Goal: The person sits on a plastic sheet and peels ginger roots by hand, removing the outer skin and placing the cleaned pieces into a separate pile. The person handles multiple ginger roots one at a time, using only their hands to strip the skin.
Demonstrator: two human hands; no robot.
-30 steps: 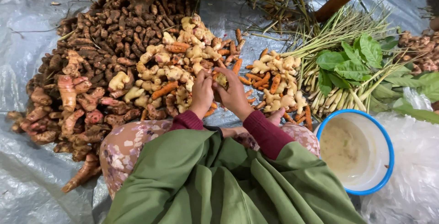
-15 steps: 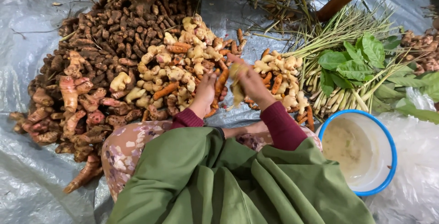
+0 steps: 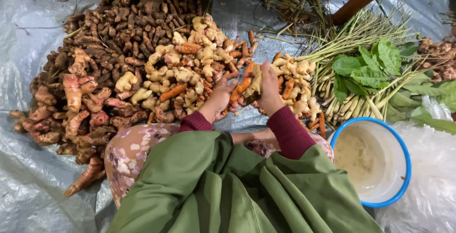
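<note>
Your left hand is curled around an orange root, fingers closed on its lower end. Your right hand is wrapped over a pale knobbly rhizome, gripping it from the side, and the two pieces touch between your palms. Both hands hover just above the gap between two pale root piles. To your left lie a heap of dark brown roots and some pinkish rhizomes, all on grey plastic sheeting. To your right are lemongrass stalks topped with green leaves, and nearer you a blue-rimmed white bowl. Your green garment fills the foreground.
</note>
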